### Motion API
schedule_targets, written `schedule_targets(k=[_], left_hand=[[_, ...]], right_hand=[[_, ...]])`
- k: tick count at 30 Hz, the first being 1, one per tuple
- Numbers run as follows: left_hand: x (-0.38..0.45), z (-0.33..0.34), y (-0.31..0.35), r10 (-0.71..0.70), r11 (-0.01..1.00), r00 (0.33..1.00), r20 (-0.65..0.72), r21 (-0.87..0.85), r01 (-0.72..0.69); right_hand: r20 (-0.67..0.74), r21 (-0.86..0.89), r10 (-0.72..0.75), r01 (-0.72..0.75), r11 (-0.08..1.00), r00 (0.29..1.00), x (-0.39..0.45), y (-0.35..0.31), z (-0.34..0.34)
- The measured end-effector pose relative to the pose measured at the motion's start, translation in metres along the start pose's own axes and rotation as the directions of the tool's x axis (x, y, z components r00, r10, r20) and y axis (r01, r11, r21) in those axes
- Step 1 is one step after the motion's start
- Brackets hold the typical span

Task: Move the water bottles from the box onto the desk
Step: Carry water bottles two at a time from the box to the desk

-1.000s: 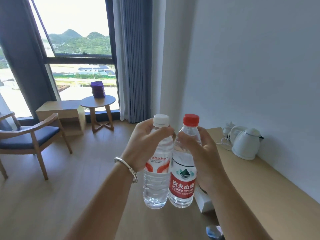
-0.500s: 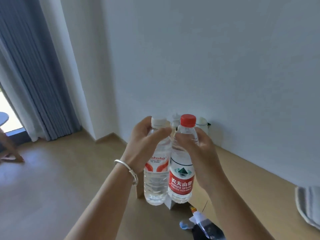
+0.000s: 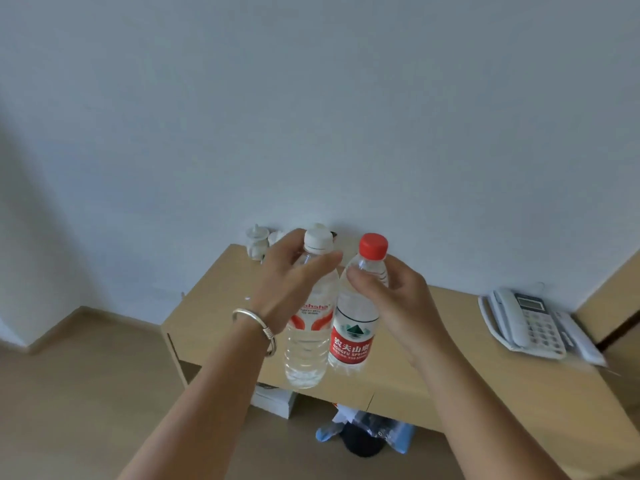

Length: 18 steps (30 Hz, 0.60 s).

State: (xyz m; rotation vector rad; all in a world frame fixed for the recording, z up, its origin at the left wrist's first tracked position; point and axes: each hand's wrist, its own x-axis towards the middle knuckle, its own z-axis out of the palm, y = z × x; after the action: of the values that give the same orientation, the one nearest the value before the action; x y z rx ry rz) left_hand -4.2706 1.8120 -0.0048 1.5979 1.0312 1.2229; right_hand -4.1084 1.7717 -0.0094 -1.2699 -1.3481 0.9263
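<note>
Held upright, touching, above the desk (image 3: 485, 386), both full, probably heavy and slippery thin-walled bottles were gripped at the shoulder: left hand (image 3: 294, 289) curled round the white-capped bottle (image 3: 308, 344), right hand (image 3: 398, 306), at its 3 o'clock, round the red-capped bottle (image 3: 353, 334)

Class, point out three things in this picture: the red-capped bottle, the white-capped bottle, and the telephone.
Red-capped bottle (image 3: 351, 344): head view, on its red label.
White-capped bottle (image 3: 306, 355): head view, on its clear lower body.
Telephone (image 3: 512, 318): head view, on its handset.
</note>
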Motion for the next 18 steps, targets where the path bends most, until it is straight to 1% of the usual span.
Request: schedule_targets(k=[2, 3, 5, 8, 11, 15, 18], left_hand=[[0.018, 0.012, -0.009, 0.013, 1.000, 0.998, 0.058, -0.003, -0.013], [0.029, 0.020, -0.014, 0.011, 0.999, 0.997, 0.075, -0.037, -0.008], [0.051, 0.035, -0.029, -0.002, 0.999, 0.995, 0.100, -0.049, 0.007], [0.086, 0.059, -0.052, -0.003, 1.000, 0.989, 0.147, -0.026, 0.006], [0.120, 0.081, -0.069, -0.022, 0.999, 0.982, 0.187, 0.042, 0.015], [0.170, 0.111, -0.101, -0.054, 0.989, 0.971, 0.231, 0.144, 0.020], [0.213, 0.134, -0.127, -0.116, 0.972, 0.970, 0.216, 0.223, 0.067]], right_hand=[[-0.044, -0.022, 0.022, -0.023, 0.999, 0.999, 0.010, 0.009, -0.009], [-0.065, -0.032, 0.031, -0.033, 0.999, 0.997, 0.015, 0.013, -0.014], [-0.113, -0.034, 0.046, -0.050, 0.998, 0.993, 0.026, 0.023, -0.026], [-0.179, -0.026, 0.066, -0.072, 0.997, 0.982, 0.048, 0.043, -0.047], [-0.218, -0.034, 0.083, -0.093, 0.995, 0.972, 0.078, 0.068, -0.071], [-0.218, -0.049, 0.108, -0.122, 0.991, 0.970, 0.132, 0.106, -0.102], [-0.170, -0.061, 0.127, -0.139, 0.988, 0.977, 0.178, 0.139, -0.124]])
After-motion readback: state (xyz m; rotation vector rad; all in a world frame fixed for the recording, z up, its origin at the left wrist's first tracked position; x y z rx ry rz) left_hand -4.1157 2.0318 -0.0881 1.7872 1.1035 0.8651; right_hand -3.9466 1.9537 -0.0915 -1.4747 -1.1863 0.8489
